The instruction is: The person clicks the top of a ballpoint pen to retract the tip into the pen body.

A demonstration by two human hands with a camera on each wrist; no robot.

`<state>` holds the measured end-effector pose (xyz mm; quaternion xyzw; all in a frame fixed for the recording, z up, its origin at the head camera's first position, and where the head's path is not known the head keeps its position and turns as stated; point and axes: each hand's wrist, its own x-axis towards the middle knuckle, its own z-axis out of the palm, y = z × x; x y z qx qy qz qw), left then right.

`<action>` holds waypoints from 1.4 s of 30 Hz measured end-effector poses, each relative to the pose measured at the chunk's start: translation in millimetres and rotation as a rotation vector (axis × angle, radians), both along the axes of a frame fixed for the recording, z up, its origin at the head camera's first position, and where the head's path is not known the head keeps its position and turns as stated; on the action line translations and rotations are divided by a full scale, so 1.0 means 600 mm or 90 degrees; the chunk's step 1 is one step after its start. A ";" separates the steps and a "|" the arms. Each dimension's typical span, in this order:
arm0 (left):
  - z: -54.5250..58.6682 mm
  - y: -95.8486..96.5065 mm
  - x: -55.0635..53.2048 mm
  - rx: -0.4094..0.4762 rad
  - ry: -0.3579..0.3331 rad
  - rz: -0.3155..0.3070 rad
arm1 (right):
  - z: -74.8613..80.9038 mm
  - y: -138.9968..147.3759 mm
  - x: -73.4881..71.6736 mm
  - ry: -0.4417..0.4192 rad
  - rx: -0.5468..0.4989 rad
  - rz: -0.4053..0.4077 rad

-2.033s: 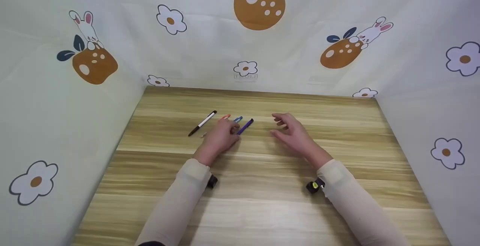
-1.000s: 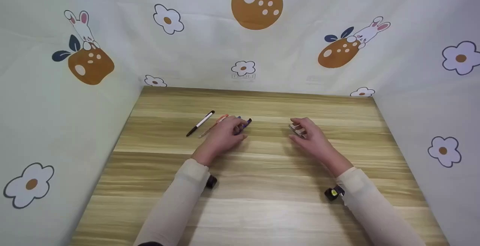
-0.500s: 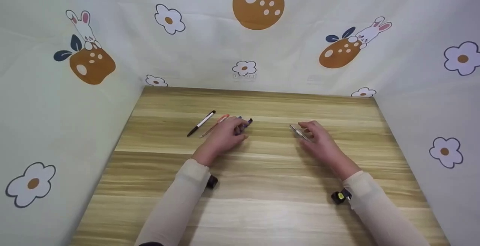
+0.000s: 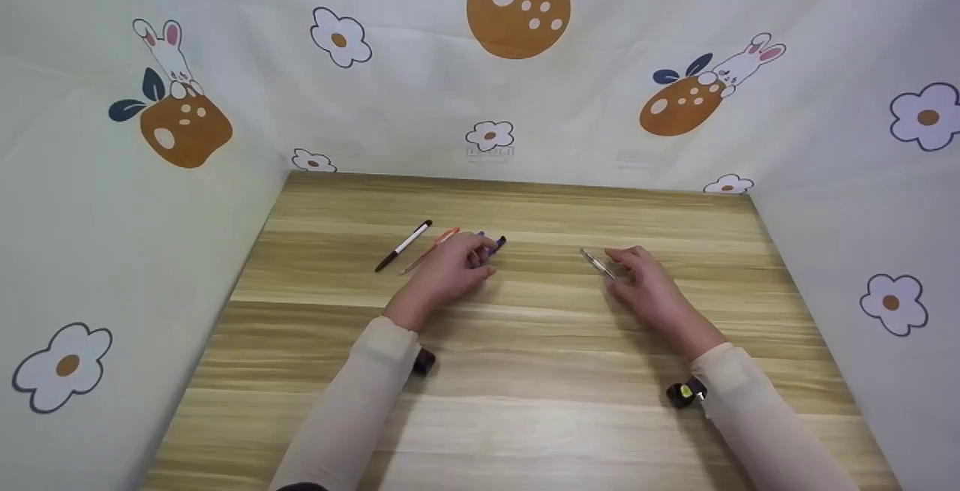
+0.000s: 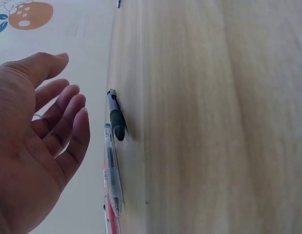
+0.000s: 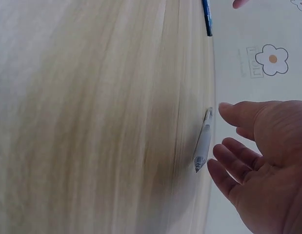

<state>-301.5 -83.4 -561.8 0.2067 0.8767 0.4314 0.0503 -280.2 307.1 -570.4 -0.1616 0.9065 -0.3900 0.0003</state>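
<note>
In the head view my left hand (image 4: pixel 455 270) is held over several pens, its fingers relaxed and holding nothing. A purple pen (image 4: pixel 499 244) pokes out beyond its fingers; a blue-topped clear pen (image 5: pixel 112 165) is mostly hidden under it from above. To its left lie an orange pen (image 4: pixel 448 238) and a white pen with black ends (image 4: pixel 403 246). On the right, a clear pen (image 4: pixel 597 263) lies slanted on the wooden table. My right hand (image 4: pixel 651 288) is just right of that pen, fingers loosely bent; the right wrist view shows the pen (image 6: pixel 203 141) apart from the palm.
The wooden table (image 4: pixel 510 401) is walled by pale cloth (image 4: pixel 405 101) printed with flowers and rabbits on orange fruit, at the back and both sides. A small black camera (image 4: pixel 681 394) sits on the right wrist, another black camera (image 4: pixel 424 362) on the left.
My right hand has moved right and toward me, letting go of the clear pen, which now lies on the table. My left hand has shifted slightly right over the pens.
</note>
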 end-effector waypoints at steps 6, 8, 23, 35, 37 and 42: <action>-0.001 0.001 0.001 0.004 0.000 0.005 | -0.009 0.006 -0.004 -0.007 0.011 0.011; -0.002 0.000 0.002 0.003 0.000 0.006 | -0.012 0.007 -0.007 -0.004 0.017 0.015; 0.004 -0.001 0.003 0.007 -0.001 0.007 | -0.012 0.024 -0.023 -0.090 0.001 0.027; 0.003 0.000 0.003 0.015 0.006 0.002 | -0.017 0.026 -0.025 -0.086 -0.019 0.020; 0.003 0.000 0.001 0.008 0.010 0.003 | -0.017 0.026 -0.025 -0.085 -0.026 0.019; 0.003 0.002 -0.001 0.004 0.011 0.003 | -0.017 0.026 -0.022 -0.070 -0.025 0.018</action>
